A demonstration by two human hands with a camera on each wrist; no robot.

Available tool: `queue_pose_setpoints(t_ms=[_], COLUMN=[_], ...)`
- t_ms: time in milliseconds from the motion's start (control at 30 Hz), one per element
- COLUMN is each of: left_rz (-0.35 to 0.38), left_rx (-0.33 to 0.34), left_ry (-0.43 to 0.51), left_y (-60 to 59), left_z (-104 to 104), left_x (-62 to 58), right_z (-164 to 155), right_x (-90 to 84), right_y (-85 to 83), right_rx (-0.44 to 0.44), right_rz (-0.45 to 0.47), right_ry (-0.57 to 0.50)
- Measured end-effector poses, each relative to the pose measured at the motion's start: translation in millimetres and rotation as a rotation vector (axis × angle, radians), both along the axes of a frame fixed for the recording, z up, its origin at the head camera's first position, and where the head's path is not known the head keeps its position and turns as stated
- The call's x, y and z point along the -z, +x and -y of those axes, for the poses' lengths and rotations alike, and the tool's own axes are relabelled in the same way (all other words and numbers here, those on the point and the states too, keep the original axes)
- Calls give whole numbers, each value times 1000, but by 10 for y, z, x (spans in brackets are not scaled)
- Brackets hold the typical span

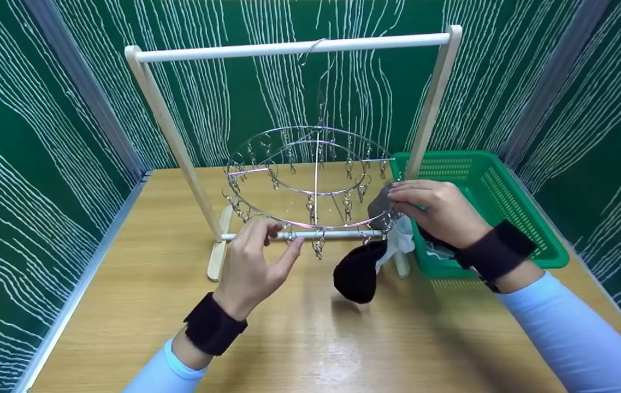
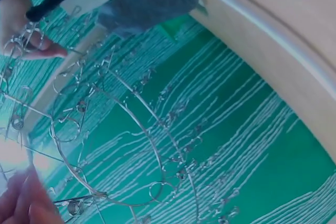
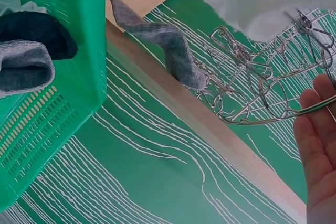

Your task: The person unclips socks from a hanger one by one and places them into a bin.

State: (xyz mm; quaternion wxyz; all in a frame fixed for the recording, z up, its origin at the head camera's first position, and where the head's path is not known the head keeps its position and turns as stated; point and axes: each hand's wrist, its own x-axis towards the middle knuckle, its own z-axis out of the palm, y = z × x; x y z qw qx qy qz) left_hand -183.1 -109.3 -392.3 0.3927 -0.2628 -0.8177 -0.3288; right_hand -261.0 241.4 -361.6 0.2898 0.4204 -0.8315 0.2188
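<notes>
1. A black sock (image 1: 358, 271) and a white one (image 1: 401, 240) already hang from clips at the right front of the ring hanger (image 1: 310, 180); most other clips look bare
2. A grey sock (image 1: 380, 203) is at the hanger's right rim, under the right hand (image 1: 435, 210), which pinches it against a clip (whether the clip has bitten yet I cannot tell)
3. More socks lie in the green basket (image 1: 512, 202) just right of the hanger, so by my judgement much hanging is left
4. The left hand (image 1: 258, 256) is at the hanger's front rim, thumb and fingers curled and pinching the wire, wrist low over the table (image 1: 310, 338)
5. Both forearms reach forward towards the hanger
</notes>
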Motion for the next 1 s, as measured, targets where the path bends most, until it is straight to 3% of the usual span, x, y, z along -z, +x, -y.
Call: queue_pose_setpoints(t_ms=[200,300,467,633,1000], left_rz=[-240,-306,-284,-253,-276], left_rx=[-9,-46,-148,-223,-247], left_ry=[-54,-139,-259,-296,-289], left_y=[-15,-4,24,27,-29], left_z=[-75,-136,-221,-255,-148], left_x=[-66,-123,-196,-239,-202], right_z=[-4,1,33,72,129], right_x=[12,9,-21,-61,-115], right_y=[11,19,47,79,139], right_rx=[-11,-9,-6,-11,-17], right_rz=[-20,-28,-35,-68,-145], right_ry=[4,8,-1,1,16])
